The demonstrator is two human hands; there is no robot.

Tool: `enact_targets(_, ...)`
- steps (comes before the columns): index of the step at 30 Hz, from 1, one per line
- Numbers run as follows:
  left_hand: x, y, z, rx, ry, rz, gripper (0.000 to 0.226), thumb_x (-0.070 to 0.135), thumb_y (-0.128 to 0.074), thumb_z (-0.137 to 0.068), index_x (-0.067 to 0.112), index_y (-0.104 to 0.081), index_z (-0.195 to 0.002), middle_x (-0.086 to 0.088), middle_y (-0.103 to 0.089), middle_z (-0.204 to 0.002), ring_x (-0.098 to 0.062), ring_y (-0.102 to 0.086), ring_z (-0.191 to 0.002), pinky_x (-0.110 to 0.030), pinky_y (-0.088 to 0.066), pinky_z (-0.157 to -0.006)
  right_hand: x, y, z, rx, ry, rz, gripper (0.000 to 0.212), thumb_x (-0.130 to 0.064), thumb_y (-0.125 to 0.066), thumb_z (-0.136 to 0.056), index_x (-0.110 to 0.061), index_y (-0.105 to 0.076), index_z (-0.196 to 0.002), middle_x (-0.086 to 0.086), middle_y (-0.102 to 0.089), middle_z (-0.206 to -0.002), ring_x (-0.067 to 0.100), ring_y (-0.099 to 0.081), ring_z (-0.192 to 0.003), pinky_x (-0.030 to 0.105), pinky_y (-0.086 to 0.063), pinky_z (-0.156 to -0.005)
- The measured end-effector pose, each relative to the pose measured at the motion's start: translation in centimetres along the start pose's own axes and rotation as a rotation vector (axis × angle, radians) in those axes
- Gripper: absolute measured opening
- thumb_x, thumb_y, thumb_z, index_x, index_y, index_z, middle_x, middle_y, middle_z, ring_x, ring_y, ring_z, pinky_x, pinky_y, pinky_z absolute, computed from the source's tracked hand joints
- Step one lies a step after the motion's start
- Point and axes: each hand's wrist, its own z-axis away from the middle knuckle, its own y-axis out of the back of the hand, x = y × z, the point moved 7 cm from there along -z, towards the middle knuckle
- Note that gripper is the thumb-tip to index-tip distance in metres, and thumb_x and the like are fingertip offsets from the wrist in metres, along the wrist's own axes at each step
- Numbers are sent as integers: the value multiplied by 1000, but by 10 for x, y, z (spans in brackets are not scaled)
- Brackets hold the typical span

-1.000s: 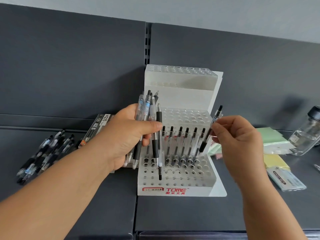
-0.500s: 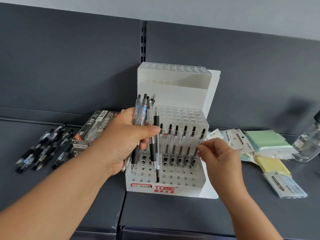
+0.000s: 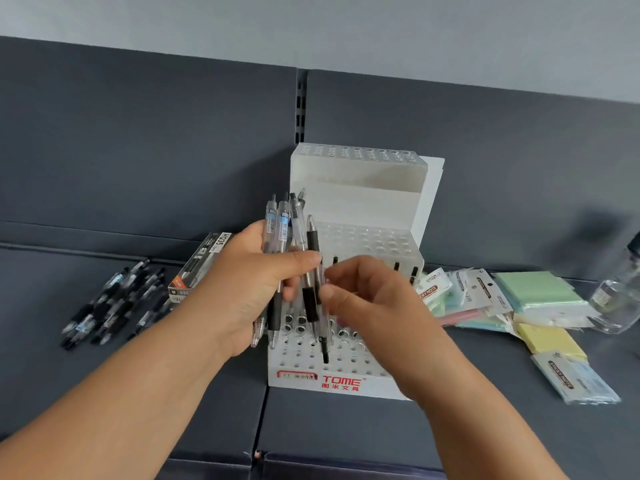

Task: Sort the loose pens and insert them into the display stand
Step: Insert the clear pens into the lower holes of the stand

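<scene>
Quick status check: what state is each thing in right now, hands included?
left hand, grips bundle of pens upright
right hand, fingers curled at the bundle, apparently pinching one pen
display stand, upright, most holes unfilled
inserted pens, upright in stand, mostly hidden behind right hand
loose pens, lying heaped, left of stand
pen box, lying flat
sticky note packs, lying scattered

Only one cam here: head-worn, wide-angle, pointed forward and down. It sits close to the white pen display stand [image 3: 370, 384], which lands about dead centre, with the dark shelf back panel [image 3: 138, 150] filling the frame behind the stand.
</scene>
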Motion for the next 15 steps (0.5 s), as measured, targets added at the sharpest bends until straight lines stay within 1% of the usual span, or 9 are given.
enact_targets(2,5,12,-7,43,10,66,21,3,-71,-78,12,-62,-94,1,-53,-58,-12,-43,-50,-22,-39,-44,10,-16,5,-106,-90,-61,14,-21,-68,-86,-25,-63,-99,4,-70,-97,13,-68,-85,32,-55,-80)
enact_targets(3,7,17,-10,64,16,92,21,3,-72,-77,12,-63,-94,0,-52,-58,-12,-42,-51,-21,-39,-44,12,-21,6,-121,-107,-85,14,-18,-68,-86,-23,-63,-98,8,-70,-98,17,-69,-87,34,-55,-83)
enact_targets(4,7,22,-12,82,23,119,21,3,-72,-78,12,-63,-94,-2,-51,-59,-12,-42,-50,-21,-39,-42,11,-24,5,-107,-106,-102,13,-12,-66,-87,-20,-64,-96,10,-71,-95,18,-69,-84,33,-55,-82)
enact_targets(6,8,29,-15,105,37,165,20,1,-71,-78,11,-63,-93,-5,-52,-64,-10,-42,-49,-19,-38,-40,8,-24,2,-36,-88,-104,15,-4,-61,-89,-18,-65,-90,9,-72,-87,14,-67,-72,27,-54,-73)
enact_targets(8,9,37,-18,127,33,187,18,2,-71,-78,11,-63,-92,-12,-56,-76,-9,-43,-50,-18,-37,-39,6,-26,-1,-7,-77,-60,18,-3,-58,-90,-19,-66,-89,8,-71,-82,10,-64,-66,24,-52,-67)
enact_targets(9,9,42,-20,139,30,199,18,2,-71,-78,11,-62,-91,-14,-57,-84,-9,-44,-51,-18,-37,-39,6,-28,-2,-11,-80,-30,18,-4,-58,-90,-19,-67,-90,7,-70,-80,9,-64,-66,23,-51,-66)
enact_targets(11,6,49,-24,163,35,236,16,2,-70,-78,11,-61,-87,-14,-57,-90,-9,-44,-51,-18,-37,-39,6,-29,-2,-12,-77,-3,18,-6,-58,-91,-21,-69,-92,1,-69,-77,6,-64,-66,20,-51,-66)
enact_targets(13,0,55,-26,183,63,261,15,1,-70,-79,13,-61,-83,-14,-56,-89,-9,-43,-50,-17,-36,-39,4,-25,-2,28,-42,-59,23,-3,-61,-88,-23,-68,-96,-2,-69,-82,9,-66,-69,21,-52,-69)
enact_targets(15,-7,60,-27,200,99,267,15,3,-71,-79,14,-60,-80,-13,-55,-78,-10,-42,-50,-17,-36,-39,-1,-19,-2,78,10,-199,31,6,-66,-81,-23,-70,-92,0,-70,-84,15,-66,-73,21,-53,-69)
